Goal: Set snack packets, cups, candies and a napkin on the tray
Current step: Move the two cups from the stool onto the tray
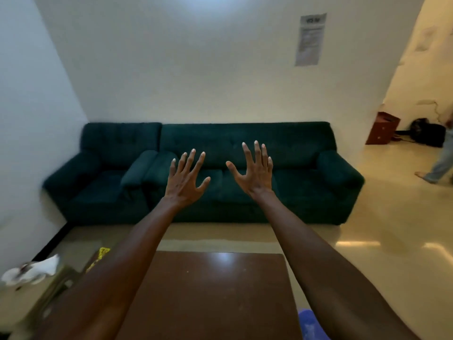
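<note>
My left hand (186,177) and my right hand (255,168) are both stretched out in front of me at arm's length, fingers spread wide, holding nothing. Below my arms is a dark brown wooden table (215,290). A yellow snack packet (101,253) shows at the table's left, partly hidden by my left forearm. A white crumpled napkin (34,268) lies further left on the floor side. A blue object (310,322) peeks out at the bottom edge by my right forearm. No tray or cups can be made out.
A dark green sofa (245,148) stands against the white wall ahead. A flat olive board (56,288) leans at the lower left. At the far right a person's legs (438,168) cross the tiled floor, near a red box (383,128) and a black bag (427,134).
</note>
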